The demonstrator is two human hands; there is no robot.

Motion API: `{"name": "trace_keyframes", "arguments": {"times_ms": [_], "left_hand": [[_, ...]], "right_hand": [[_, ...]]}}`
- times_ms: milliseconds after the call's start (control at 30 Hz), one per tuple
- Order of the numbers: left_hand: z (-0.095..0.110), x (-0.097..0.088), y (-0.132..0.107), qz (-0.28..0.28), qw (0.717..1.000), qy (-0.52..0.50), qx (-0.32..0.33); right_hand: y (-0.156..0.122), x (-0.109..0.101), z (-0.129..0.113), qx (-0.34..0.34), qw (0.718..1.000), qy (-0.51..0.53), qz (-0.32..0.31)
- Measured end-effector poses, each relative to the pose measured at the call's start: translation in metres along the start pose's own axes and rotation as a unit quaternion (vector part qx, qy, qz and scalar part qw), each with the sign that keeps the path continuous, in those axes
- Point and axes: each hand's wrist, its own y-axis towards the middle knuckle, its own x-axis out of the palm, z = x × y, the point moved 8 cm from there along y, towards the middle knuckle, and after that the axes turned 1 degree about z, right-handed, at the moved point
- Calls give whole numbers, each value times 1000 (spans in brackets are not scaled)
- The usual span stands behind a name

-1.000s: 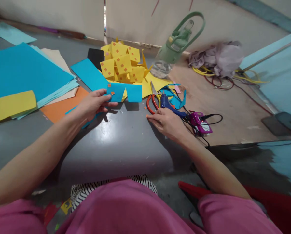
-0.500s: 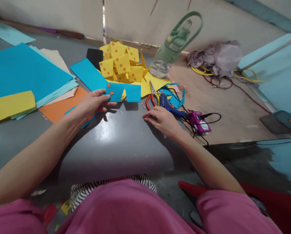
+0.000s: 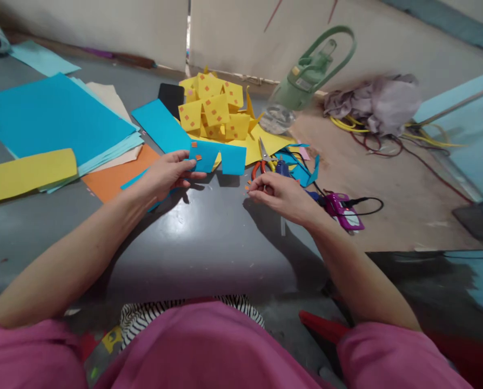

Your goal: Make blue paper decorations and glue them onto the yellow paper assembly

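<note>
My left hand [image 3: 179, 173] pinches the left end of a small blue paper strip [image 3: 233, 159]. The strip has a notch in its lower edge and two orange squares near my thumb. To its right, my right hand [image 3: 280, 194] hovers low over the table, thumb and fingertips pressed together beside tiny orange paper bits [image 3: 247, 187]. Whether a bit is between those fingertips is too small to tell. Just beyond that hand lie scissors [image 3: 263, 162] with orange-red handles and a blue glue gun [image 3: 282, 167], partly hidden by the hand.
Yellow folded paper pieces [image 3: 215, 111] with orange squares are heaped behind the strip. Blue sheets [image 3: 59, 116], an orange sheet [image 3: 109, 173] and a rolled yellow strip [image 3: 31, 173] lie left. A green-topped bottle [image 3: 298, 86] and a purple power socket [image 3: 342, 210] with cables stand right.
The whole view has shifted, so things appear farther right. My right hand has moved slightly forward, its fingertips closer together near the orange bits. My left hand still holds the blue strip.
</note>
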Motion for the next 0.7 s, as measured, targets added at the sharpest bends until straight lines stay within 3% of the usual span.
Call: {"name": "trace_keyframes", "arguments": {"times_ms": [133, 267, 433, 567, 700], "left_hand": [[-1, 4, 1, -13, 1000, -26, 5], [-3, 9, 1, -36, 998, -48, 6], [-3, 10, 2, -32, 997, -62, 12], [0, 11, 3, -37, 996, -79, 31], [-1, 12, 3, -35, 995, -93, 25]], "right_hand": [[22, -1, -32, -16, 995, 78, 58], [53, 16, -52, -26, 990, 108, 88], [72, 30, -44, -6, 987, 124, 105], [71, 34, -35, 13, 980, 165, 114], [69, 36, -36, 2, 982, 140, 125]]}}
